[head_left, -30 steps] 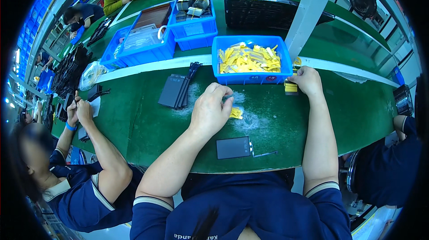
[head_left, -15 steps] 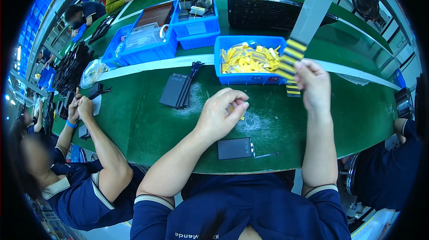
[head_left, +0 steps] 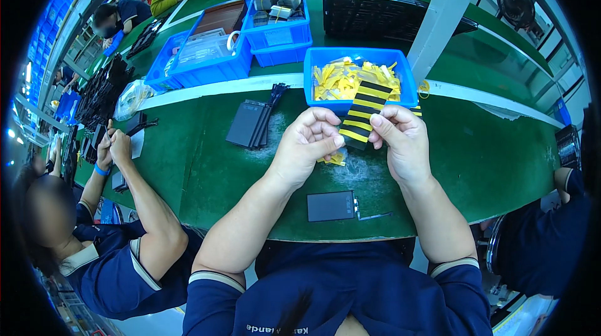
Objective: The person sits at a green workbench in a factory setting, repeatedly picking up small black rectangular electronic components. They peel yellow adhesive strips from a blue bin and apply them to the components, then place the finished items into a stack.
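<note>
A black-and-yellow striped sheet is held up over the bench, tilted, in front of a blue bin. My right hand pinches its lower right edge between thumb and fingers. At the sheet's lower left corner, my left hand has its fingers curled and its thumb tip against the edge; its exact grip is partly hidden. Beneath the hands lie small yellow pieces. A flat dark battery-like pack with a thin cable to its right lies near the bench's front edge.
The blue bin holds many yellow strips. Stacked dark packs with cables lie left of my hands. More blue bins stand behind, beside a metal post. A co-worker sits close at my left; another person is at right.
My right hand has brought the striped sheet left and down from the bin's right side. My left hand has risen slightly to meet the sheet's corner.
</note>
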Action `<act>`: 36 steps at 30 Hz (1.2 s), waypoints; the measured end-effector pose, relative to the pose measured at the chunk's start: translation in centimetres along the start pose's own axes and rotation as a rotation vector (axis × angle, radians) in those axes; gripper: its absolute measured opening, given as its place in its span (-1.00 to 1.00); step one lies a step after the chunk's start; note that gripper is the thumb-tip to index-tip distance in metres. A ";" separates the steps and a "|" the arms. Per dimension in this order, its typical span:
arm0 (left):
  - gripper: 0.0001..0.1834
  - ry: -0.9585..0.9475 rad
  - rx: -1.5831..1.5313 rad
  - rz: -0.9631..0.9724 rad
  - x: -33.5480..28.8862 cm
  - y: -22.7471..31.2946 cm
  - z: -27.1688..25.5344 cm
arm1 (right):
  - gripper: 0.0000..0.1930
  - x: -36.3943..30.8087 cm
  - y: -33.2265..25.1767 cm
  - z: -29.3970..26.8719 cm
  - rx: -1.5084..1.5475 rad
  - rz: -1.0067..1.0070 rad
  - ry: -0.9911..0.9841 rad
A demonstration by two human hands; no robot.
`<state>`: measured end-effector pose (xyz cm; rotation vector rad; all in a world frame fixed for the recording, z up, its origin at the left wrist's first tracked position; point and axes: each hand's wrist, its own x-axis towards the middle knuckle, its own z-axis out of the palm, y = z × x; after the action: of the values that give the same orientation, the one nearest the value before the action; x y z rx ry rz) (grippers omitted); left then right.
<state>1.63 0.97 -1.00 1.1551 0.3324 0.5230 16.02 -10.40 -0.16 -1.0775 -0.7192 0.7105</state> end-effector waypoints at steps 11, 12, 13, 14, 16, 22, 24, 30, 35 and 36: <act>-0.67 -0.053 0.021 -0.071 0.1 -0.1 -0.5 | -0.79 0.5 -0.1 -0.9 -0.150 0.175 -0.114; -0.70 -0.039 0.063 -0.097 0.3 -0.2 -0.9 | -0.80 0.5 -0.7 -0.4 -0.077 0.134 -0.025; -0.73 -0.024 0.105 -0.122 0.4 -0.3 -1.2 | -0.82 0.7 -0.5 -0.8 -0.016 0.106 0.054; -0.76 0.010 0.386 -0.068 0.5 -0.6 -1.4 | -0.82 1.0 -0.9 -0.9 -0.016 0.091 0.072; -0.82 0.073 0.949 0.047 0.8 -1.0 -1.4 | -0.83 1.2 -1.1 -1.3 -0.049 0.091 0.094; -0.81 0.180 1.483 0.323 0.2 -1.5 -0.9 | -0.82 0.8 -0.8 -0.9 -0.217 0.050 0.046; -0.79 0.215 1.518 0.367 -0.1 -0.8 -0.6 | -0.83 0.8 -0.9 -1.0 -0.270 0.029 0.060; -0.62 -0.454 1.440 0.209 -2.0 1.2 0.9 | -0.85 0.7 -0.7 -1.2 -0.366 0.008 0.045; -0.52 -0.555 1.452 0.211 -3.7 -0.1 2.0 | -0.81 0.2 -1.4 0.0 -0.418 -0.035 0.030; -0.53 -0.592 1.418 0.111 -3.5 0.2 2.2 | -0.81 -0.1 -1.5 0.3 -0.386 -0.054 0.044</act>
<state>-0.19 -2.59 0.00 2.6261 0.0751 -0.0781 15.96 -10.76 1.35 -1.4143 -0.8654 0.5101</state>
